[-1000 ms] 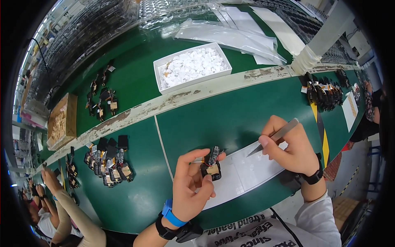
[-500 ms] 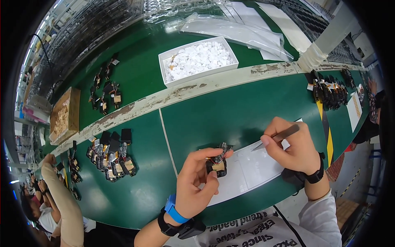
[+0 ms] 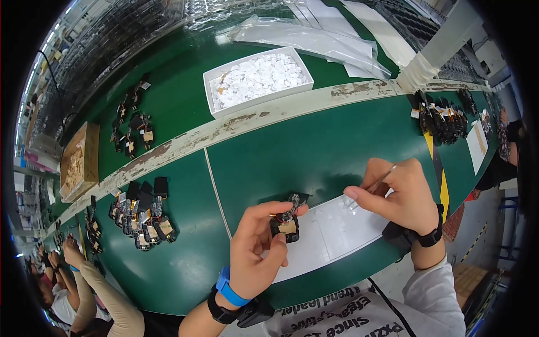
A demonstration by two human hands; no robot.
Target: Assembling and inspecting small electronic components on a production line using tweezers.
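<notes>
Between the thumb and fingers of my left hand [image 3: 254,244] is a small black electronic assembly [image 3: 287,229] with thin red wires and a tan pad on its face. My left hand is closed on it, over the left end of a white sheet [image 3: 325,247]. At the right, my right hand [image 3: 409,199] pinches metal tweezers [image 3: 383,178]. Their tips point down at the sheet's right part, close to small clear or whitish pieces there; whether they touch one I cannot make out.
A heap of similar assemblies [image 3: 143,219] lies left; another pile [image 3: 443,121] is far right. Behind a worn pale rail [image 3: 247,119] stand a white box [image 3: 210,98] of white bits and a wooden box [image 3: 92,160]. A co-worker's arm [image 3: 112,292] reaches in at the left.
The tweezers have swung from lying nearly sideways to a steeper tilt, tips now lower over the sheet. My left hand keeps its hold. The view has shifted slightly; the co-worker's arms have moved.
</notes>
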